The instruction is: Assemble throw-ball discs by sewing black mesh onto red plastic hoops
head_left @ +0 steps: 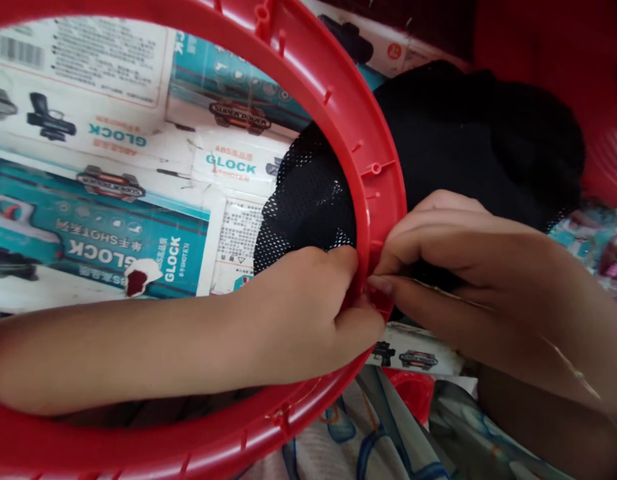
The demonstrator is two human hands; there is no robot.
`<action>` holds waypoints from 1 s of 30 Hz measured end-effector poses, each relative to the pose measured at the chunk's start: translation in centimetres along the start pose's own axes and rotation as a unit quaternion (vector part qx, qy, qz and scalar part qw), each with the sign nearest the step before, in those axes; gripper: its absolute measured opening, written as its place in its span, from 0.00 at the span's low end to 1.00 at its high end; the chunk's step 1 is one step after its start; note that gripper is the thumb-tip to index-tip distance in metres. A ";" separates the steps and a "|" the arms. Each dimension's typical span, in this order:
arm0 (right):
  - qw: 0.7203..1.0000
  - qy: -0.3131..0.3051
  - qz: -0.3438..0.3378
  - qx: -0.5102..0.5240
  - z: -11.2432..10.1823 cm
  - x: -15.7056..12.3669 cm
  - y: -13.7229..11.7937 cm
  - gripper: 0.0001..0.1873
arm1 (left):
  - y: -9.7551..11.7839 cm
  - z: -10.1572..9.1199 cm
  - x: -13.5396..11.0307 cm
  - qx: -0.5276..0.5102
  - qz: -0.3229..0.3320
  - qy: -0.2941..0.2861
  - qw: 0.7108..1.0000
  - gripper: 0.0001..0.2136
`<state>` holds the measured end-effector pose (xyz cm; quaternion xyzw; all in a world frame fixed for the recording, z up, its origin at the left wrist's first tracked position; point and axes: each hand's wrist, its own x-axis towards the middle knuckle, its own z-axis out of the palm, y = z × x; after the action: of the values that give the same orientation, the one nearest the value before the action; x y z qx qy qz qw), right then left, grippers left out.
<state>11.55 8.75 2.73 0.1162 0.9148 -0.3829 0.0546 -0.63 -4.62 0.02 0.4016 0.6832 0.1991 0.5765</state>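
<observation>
Teal-and-white printed cardboard boxes (153, 220) lie beneath a large, round red plastic ring (381, 143); the left hand (308, 307) is closed on its rim, the right hand (438, 267) seemingly pinching a thin pale strand (453, 296). Whether the black mesh fabric (308, 213) is fastened, I can't tell.

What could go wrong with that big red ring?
The left hand grips the red ring at its rim; if it slips, the ring might tip. The thin strand on the right hand could snag on it. The black mesh cloth behind the ring might get caught too.
</observation>
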 end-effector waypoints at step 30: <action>0.991 0.073 -0.077 -0.083 0.9 -0.3 1.6 0.11 | 0.2 -0.4 -0.1 0.034 0.015 -0.016 0.999 0.06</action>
<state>12.21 9.16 1.07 0.0682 0.9513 -0.2988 -0.0322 -0.99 -4.52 0.32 0.4344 0.6738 0.1781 0.5706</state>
